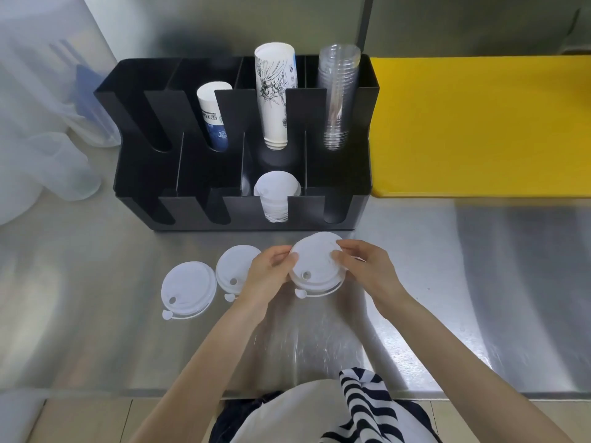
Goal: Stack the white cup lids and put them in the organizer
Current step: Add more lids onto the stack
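Both the left hand (271,270) and right hand (367,266) grip a lid stack (316,266). Two loose lids (188,289) lie at nine o'clock; the organizer (339,167) sits at twelve.

Brushed steel counter (447,282) — matt plastic lids (315,263), organizer (140,174).

Left hand (271,270) and right hand (367,270) grip lid stack (315,263); two lids (188,289) left on counter (447,282).

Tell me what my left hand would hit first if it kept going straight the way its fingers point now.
Your left hand points up and right, already gripping the held lids. Past them, it would probably reach the organizer front near the lid stack, though depth is unclear.
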`<state>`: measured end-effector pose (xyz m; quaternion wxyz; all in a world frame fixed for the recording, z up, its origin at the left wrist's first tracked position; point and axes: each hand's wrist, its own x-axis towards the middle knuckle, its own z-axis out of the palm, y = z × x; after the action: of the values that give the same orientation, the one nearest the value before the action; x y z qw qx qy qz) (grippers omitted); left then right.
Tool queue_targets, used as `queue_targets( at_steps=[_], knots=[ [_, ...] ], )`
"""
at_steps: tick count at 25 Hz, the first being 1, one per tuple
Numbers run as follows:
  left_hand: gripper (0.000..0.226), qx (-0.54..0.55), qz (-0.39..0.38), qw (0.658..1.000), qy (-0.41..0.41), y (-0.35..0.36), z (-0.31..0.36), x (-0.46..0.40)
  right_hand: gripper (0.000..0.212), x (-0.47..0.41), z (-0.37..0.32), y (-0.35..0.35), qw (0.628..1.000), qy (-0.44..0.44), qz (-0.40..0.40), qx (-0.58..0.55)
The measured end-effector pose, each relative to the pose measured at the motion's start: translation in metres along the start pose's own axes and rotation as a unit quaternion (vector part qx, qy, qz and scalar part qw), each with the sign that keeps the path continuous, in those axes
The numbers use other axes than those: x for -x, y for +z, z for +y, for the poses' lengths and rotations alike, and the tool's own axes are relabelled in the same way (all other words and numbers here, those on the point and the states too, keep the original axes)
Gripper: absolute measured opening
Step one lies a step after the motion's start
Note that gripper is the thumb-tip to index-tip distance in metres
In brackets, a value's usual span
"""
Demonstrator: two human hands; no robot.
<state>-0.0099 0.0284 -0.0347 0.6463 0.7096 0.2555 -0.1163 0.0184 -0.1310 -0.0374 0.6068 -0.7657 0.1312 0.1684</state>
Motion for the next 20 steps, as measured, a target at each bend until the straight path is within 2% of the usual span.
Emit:
queue_targets(
  at_steps=[3, 16, 20],
  knots=[
    [0.016, -0.011, 0.010, 1.000, 0.014, 0.006, 0.006, -0.010, 0.028, -0.009, -0.003, -0.001, 1.000, -0.010, 0.017, 0.017],
    [0.025, -0.140, 0.029, 0.989, 0.043, 0.028, 0.003, -0.033, 0.026, -0.035, 0.009, -0.007, 0.993, 0.004, 0.044, 0.112],
    [0.025, -0.150, 0.024, 0.987, 0.044, 0.028, -0.003, -0.035, 0.027, -0.037, 0.012, -0.006, 0.989, -0.012, 0.040, 0.142]
  ],
)
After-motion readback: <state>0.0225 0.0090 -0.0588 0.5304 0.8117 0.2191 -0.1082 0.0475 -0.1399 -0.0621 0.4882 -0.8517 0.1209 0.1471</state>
